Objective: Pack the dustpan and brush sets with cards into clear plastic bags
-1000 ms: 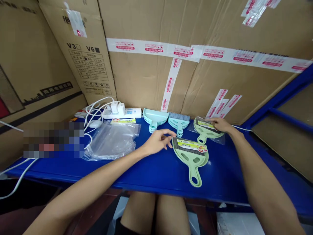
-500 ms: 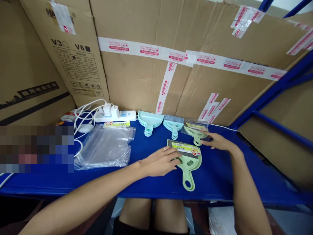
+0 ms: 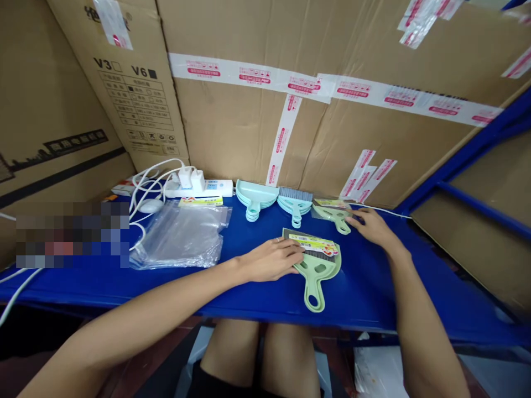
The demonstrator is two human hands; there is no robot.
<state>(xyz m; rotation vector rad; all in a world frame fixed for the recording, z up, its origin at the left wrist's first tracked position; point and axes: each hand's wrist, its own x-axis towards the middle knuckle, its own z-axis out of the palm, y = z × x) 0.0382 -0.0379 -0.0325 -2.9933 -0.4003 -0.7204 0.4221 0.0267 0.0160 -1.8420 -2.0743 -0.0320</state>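
A light green dustpan and brush set (image 3: 316,263) with a yellow label lies on the blue shelf (image 3: 257,293), handle toward me. My left hand (image 3: 270,258) rests flat on its left edge. My right hand (image 3: 370,225) lies open on the shelf just right of a second green set in a clear bag (image 3: 334,213), its fingertips at the bag's edge. Behind them lie a stack of pale blue dustpans (image 3: 256,198) and pale blue brushes (image 3: 294,202).
A pile of clear plastic bags (image 3: 179,236) lies to the left. A white power strip (image 3: 198,187) with chargers and cables sits at the back left. Taped cardboard boxes (image 3: 315,110) form the back wall. A blue rack frame (image 3: 473,160) rises at the right.
My left hand came down onto the near green set. My right hand slid off the bagged set, which now lies further back by the boxes.
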